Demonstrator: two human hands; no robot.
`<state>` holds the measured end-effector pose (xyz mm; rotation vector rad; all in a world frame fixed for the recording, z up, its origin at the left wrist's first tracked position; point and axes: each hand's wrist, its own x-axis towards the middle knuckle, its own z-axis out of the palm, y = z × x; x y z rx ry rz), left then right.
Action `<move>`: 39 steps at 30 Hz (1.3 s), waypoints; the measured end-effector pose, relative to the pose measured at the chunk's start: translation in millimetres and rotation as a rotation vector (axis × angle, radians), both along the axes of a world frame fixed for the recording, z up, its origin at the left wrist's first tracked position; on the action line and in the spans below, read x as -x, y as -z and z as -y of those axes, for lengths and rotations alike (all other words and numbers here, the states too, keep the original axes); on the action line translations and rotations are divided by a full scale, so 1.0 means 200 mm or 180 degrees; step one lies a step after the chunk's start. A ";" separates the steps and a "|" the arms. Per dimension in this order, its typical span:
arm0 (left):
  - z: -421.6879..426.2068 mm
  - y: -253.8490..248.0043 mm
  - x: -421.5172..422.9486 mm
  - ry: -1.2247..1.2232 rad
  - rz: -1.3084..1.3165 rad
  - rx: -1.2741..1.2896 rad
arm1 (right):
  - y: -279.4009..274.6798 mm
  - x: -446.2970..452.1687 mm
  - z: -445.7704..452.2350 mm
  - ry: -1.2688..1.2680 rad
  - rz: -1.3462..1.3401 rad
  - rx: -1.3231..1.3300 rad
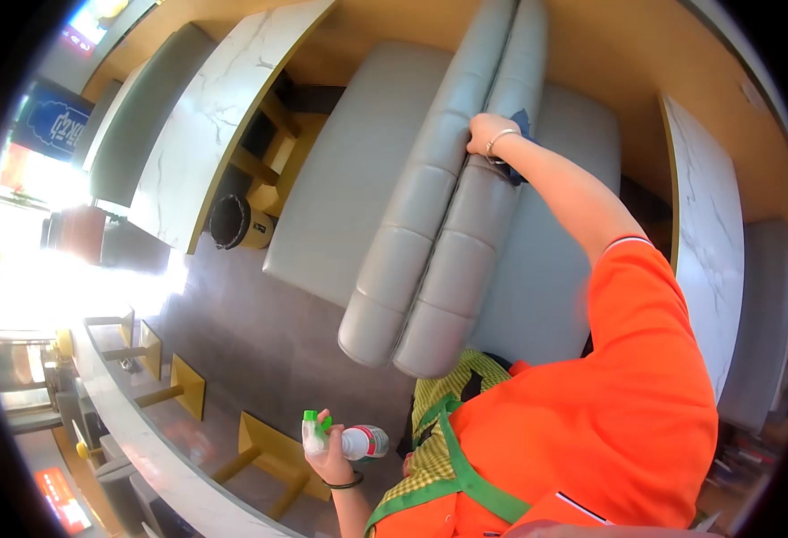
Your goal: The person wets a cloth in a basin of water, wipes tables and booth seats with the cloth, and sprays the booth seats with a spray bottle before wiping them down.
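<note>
My left hand [329,462] is wrapped round a spray bottle [364,442] with a green and white spray head, held low beside my body. Up on the grey padded backrest [452,193] of a double bench, my right hand [493,136] is closed at the seam between the two cushion rows. A dark blue cloth [521,125] shows around that hand and wrist, bunched against the cushion. The fingertips are partly hidden. Grey seats [367,134] extend on both sides of the backrest.
A marble-patterned table [215,117] stands left, another marble-patterned table [706,215] right. A bin [243,224] with a black liner sits on the floor near the seat. Along the lower left runs a long counter [143,430] with several wooden stools [273,453].
</note>
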<state>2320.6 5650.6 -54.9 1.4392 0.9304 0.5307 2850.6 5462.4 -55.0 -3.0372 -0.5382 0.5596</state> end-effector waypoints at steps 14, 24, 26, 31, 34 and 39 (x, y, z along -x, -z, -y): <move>-0.05 -0.07 0.07 0.0059 0.0218 -0.0244 | 0.07 0.11 0.08 0.0047 -0.0208 -0.1627; -0.03 -0.14 0.42 -0.0489 0.0399 -0.0558 | -0.06 1.35 -0.25 -0.2009 -0.1585 -0.2696; -0.04 -0.16 0.49 -0.0568 0.0424 -0.0627 | -0.05 1.44 -0.30 -0.2138 -0.1513 -0.2594; 0.00 -0.08 0.61 -0.0676 0.0499 -0.0621 | -0.04 1.51 -0.18 -0.1292 -0.1217 -0.2832; -0.02 -0.01 0.63 -0.0616 0.0661 -0.0473 | 0.13 1.51 0.02 0.0471 -0.1775 -0.2803; -0.06 -0.03 0.56 -0.0406 0.0254 -0.0453 | 0.55 1.73 0.53 0.3772 -0.4847 -0.3701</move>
